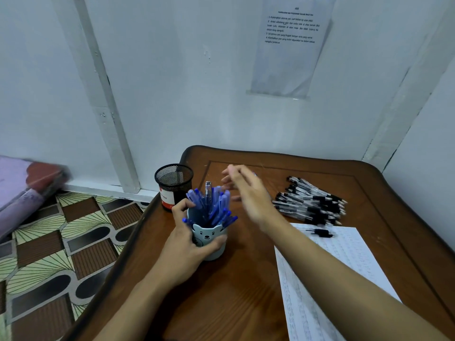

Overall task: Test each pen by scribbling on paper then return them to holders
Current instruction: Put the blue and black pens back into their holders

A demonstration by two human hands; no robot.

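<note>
At centre frame, the left hand grips the bear cup of blue pens, likely to steady it; the blurred right hand hovers, grip wide.

**Your arms as the head camera sees them.** Your left hand and right hand are bare. Your left forearm and right forearm are likewise bare, uncovered from the wrist to the frame edge. The right hand's fingers are blurred, so finer detail there cannot be told.
</note>
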